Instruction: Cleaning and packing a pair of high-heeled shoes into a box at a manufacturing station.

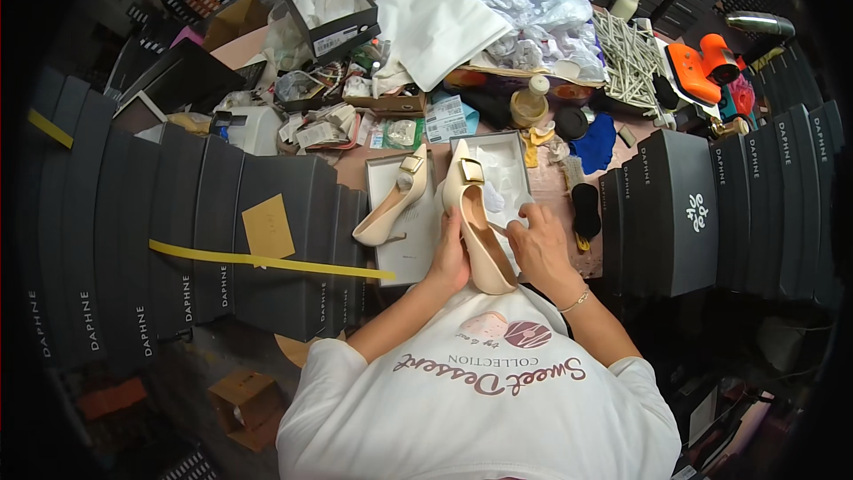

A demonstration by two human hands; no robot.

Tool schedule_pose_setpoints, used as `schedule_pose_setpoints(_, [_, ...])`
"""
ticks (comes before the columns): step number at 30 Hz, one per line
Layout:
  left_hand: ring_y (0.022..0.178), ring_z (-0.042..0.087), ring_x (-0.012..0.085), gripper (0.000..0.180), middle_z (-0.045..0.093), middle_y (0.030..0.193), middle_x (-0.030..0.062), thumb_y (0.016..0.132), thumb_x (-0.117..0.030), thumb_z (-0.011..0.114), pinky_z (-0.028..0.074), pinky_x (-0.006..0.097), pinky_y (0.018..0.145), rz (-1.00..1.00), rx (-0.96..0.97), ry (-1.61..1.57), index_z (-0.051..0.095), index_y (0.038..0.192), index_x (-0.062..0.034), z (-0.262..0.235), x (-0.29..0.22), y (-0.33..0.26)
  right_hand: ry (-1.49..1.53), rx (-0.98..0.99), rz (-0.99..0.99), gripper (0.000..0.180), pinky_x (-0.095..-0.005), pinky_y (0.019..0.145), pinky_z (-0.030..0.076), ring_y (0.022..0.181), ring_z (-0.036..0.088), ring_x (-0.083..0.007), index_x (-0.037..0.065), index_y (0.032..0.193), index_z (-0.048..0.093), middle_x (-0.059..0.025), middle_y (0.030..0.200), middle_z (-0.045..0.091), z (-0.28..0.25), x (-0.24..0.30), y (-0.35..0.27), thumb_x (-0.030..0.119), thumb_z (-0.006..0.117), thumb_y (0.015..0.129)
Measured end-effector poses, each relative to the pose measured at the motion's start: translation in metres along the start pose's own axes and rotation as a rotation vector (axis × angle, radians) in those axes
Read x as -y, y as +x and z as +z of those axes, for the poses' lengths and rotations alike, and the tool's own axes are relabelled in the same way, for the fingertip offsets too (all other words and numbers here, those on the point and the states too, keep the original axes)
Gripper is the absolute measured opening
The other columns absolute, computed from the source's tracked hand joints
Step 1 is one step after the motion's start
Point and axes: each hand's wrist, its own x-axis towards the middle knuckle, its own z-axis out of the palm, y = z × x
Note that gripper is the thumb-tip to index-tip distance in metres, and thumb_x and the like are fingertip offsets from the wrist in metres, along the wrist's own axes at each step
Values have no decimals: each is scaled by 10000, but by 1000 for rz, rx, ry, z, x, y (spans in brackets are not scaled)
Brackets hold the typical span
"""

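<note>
My left hand is closed around the side of a cream pointed-toe pump, which has a gold square buckle near its toe. The pump is held upright in front of my shirt, toe away from me. Just right of its opening, my right hand has its fingers curled together, with a thin strip or edge at the fingertips that is too small to name. A matching pump rests on its side on the grey shoebox lid at left. White tissue lies in the open shoebox behind the held pump.
Dark shoeboxes stand in rows at left and right. A yellow strap crosses the left row. Behind are a white cloth, plastic bags, a glue jar, a blue cloth, a black brush and an orange tool.
</note>
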Motion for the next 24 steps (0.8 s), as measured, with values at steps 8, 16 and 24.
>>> schedule_pose_setpoints(8, [1255,418,207,571,426,1363,70,968,-540,344,334,376,1062,-102,57,-14,330,1375,-140,6,2,-6,268,151,18,92,-408,574,503,682,607,-322,44,878,529,-136,862,536,64,6,27,115,549,823])
schedule_pose_setpoints(16, [1278,404,239,639,422,1383,85,953,-575,336,308,396,1085,-111,45,-62,333,1390,-108,7,0,-11,248,245,52,230,-378,732,511,860,618,-333,16,1046,586,-153,1024,602,66,4,43,111,544,841])
schedule_pose_setpoints(24, [987,603,310,681,586,1097,192,902,-595,420,498,468,874,-255,41,-83,472,1250,-12,-18,-12,3,224,331,-29,403,-399,734,510,837,631,-310,79,1171,576,-154,992,608,118,-87,38,71,635,773])
